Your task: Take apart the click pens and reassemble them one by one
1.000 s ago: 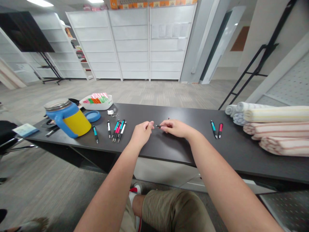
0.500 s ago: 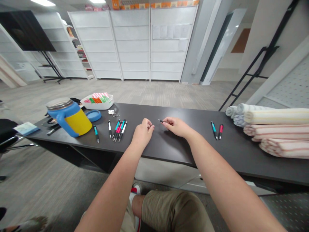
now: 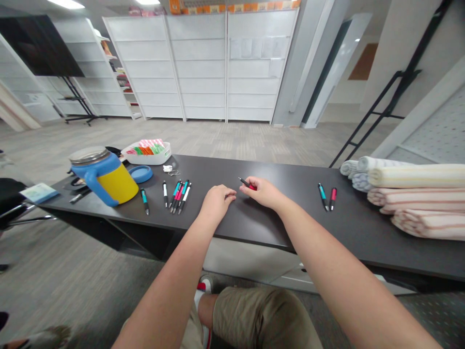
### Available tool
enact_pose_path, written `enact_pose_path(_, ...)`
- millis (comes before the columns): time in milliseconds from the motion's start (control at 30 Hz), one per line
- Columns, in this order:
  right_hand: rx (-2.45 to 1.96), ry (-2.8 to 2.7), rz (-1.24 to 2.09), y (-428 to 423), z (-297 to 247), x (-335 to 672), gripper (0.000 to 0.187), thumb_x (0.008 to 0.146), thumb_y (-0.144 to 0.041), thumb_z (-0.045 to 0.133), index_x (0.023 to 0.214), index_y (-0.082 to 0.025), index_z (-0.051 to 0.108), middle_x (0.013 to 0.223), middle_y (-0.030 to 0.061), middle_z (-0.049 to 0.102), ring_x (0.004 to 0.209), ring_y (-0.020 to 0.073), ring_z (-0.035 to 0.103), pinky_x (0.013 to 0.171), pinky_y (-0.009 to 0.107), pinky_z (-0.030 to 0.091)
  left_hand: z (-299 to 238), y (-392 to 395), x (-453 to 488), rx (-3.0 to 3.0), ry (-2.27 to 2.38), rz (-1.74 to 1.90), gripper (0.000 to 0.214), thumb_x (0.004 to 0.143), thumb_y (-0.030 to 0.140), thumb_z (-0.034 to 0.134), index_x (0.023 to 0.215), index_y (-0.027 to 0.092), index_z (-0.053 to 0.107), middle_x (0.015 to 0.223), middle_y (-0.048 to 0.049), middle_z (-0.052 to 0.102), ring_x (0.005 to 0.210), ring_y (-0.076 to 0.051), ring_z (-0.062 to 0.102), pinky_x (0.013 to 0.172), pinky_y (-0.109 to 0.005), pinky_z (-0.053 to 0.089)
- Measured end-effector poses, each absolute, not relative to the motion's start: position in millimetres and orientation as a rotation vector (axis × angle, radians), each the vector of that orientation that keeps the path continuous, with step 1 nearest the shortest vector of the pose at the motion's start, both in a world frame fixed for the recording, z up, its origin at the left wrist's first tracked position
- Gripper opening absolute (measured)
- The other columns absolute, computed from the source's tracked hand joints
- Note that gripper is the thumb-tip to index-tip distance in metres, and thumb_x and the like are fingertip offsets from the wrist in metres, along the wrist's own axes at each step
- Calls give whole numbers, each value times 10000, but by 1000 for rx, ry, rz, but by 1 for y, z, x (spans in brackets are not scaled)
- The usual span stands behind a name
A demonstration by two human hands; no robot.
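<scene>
My right hand (image 3: 262,192) is closed round a red and black pen (image 3: 246,183) whose tip points up and left. My left hand (image 3: 217,201) rests on the dark table (image 3: 254,220) just left of it, fingers curled in a pinch; what they hold, if anything, is too small to see. Several pens (image 3: 178,190) in teal, red and white lie in a row to the left. Two more pens (image 3: 326,196), one teal and one red, lie to the right.
A yellow and blue jug (image 3: 103,177) with its blue lid (image 3: 140,173) beside it stands at the left. A white tray (image 3: 147,151) of coloured items sits behind. Rolled and folded towels (image 3: 410,191) are stacked at the right end. White shelving lines the far wall.
My right hand has turned the pen so its red barrel shows. My left hand has drawn slightly closer to the right and lowered onto the table.
</scene>
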State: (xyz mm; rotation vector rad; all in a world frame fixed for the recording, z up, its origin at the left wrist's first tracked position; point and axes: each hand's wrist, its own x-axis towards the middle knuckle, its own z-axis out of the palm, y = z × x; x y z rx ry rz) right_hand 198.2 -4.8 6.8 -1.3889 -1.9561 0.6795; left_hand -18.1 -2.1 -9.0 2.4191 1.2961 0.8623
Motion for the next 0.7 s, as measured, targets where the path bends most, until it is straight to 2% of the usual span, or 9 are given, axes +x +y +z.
enact_pose_path(100,-1408,-1955,666,-4,6,200,336,885,-550,624,854,-215,620,655,-50,486,613,133,416,597,272,325,-9,-2,-18,2427,1329,832,203,921,249,686,1071,240,822,1017,-72,762,935,-217,678,937,-348,511)
enact_pose_path(300,-1375,-2043,665,-7,7,193,342,867,-545,661,846,-204,689,680,-30,543,651,139,465,631,271,357,-7,-3,-19,2363,1359,827,200,927,292,669,1044,298,832,1012,-49,745,934,-210,662,873,-329,514)
enact_pose_path(500,-1365,-2079,608,-4,2,185,332,892,-520,650,827,-198,694,706,-8,616,658,143,497,637,273,347,-10,0,-19,2389,1307,875,144,899,258,708,960,270,838,924,-44,741,880,-206,652,859,-328,502)
enact_pose_path(700,-1342,-2104,525,-3,-2,181,202,891,-394,659,830,-202,677,729,-4,641,675,147,543,645,268,357,-8,-2,-18,2397,1313,855,119,881,217,720,925,239,829,910,-48,733,863,-204,655,852,-328,507)
